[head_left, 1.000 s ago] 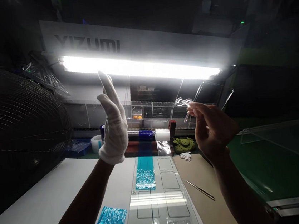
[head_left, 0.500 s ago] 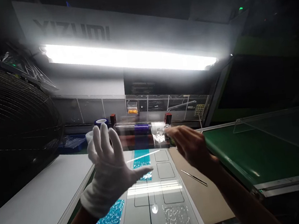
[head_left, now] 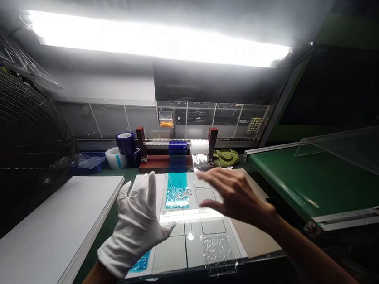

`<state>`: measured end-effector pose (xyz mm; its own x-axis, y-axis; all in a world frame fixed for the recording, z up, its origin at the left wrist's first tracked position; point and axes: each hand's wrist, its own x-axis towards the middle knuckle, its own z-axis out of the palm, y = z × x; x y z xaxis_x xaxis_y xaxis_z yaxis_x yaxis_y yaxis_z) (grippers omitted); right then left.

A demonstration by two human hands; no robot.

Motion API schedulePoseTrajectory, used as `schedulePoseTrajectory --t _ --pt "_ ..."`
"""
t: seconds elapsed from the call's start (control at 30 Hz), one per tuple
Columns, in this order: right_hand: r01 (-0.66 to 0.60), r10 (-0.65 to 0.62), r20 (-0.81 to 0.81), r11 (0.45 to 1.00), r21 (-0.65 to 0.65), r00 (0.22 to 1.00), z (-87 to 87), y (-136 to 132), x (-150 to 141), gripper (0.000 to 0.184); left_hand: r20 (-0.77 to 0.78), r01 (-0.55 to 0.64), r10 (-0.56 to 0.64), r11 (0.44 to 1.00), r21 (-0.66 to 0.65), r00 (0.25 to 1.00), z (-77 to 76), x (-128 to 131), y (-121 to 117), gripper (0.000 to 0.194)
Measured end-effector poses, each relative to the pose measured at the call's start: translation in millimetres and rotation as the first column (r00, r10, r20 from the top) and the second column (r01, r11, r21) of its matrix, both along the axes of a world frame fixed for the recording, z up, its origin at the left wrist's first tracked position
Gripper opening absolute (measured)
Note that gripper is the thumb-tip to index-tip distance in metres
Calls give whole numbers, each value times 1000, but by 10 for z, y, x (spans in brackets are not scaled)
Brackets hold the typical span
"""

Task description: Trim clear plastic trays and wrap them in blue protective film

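My left hand point(head_left: 136, 228), in a white glove, hovers over the left part of a white sheet with outlined rectangles point(head_left: 170, 256), fingers raised and thumb spread. My bare right hand point(head_left: 238, 193) is over the sheet's right side, fingers stretched and thumb apart; its fingertips are near clear film point(head_left: 199, 159) hanging from a white roll point(head_left: 199, 146). Blue film point(head_left: 177, 184) runs from the blue roll point(head_left: 178, 147) onto the sheet, wrinkled at its end. A small curled clear piece point(head_left: 184, 193) lies on it. Nearer me is a clear, wrinkled rectangle point(head_left: 218, 248).
A stack of white sheets point(head_left: 59, 229) lies left, beside a fan point(head_left: 12, 121). Blue tape rolls point(head_left: 126, 143) and a white roll point(head_left: 115, 159) stand at the back. A green conveyor belt point(head_left: 310, 178) is on the right, a yellow-green cloth point(head_left: 226, 157) behind my right hand.
My view has tilted down. My right hand has come away from the white roll toward me, and its thumb and fingers have spread. My left hand has lowered, staying open.
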<state>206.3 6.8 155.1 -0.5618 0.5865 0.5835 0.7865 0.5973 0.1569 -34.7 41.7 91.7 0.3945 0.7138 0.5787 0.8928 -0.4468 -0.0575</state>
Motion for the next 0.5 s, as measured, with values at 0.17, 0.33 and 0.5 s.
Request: schedulePoseTrajectory --t 0.17,0.33,0.5 --pt "115 -86 146 973 -198 986 119 -43 272 111 -19 48 -49 997 -55 999 -54 -222 13 134" --pt "121 -32 229 914 -387 973 -53 48 249 139 43 113 -110 991 -69 993 -93 -325 -11 134" --pt "33 37 124 855 -517 992 -187 79 197 128 301 326 -281 939 -108 911 -167 -367 -85 128"
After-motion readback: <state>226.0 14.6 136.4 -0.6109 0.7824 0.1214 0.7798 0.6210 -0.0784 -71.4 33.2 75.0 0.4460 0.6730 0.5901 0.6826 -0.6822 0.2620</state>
